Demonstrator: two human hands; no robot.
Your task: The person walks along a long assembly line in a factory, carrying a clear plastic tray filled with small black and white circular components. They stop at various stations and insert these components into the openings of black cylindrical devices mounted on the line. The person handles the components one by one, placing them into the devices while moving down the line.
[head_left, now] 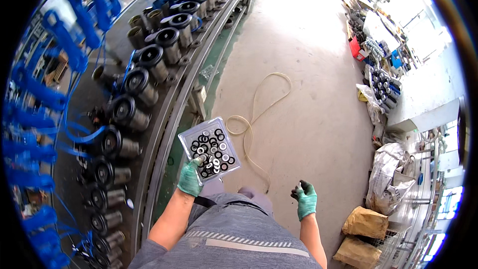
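Left hand (190, 178) is gripping the tray (209, 147) of rings (213, 152) by its near edge. Right hand (305, 198), well apart to the right, is curling closed around small parts; tray lies up-left of it.

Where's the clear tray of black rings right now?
In the head view, the clear tray sits left of centre, held up by the left hand beside the conveyor rail, with the yellow hose loop on the floor to its right.

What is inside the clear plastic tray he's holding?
The clear square plastic tray holds small black and silver rings. The green-gloved left hand covers its near corner, hiding anything there.
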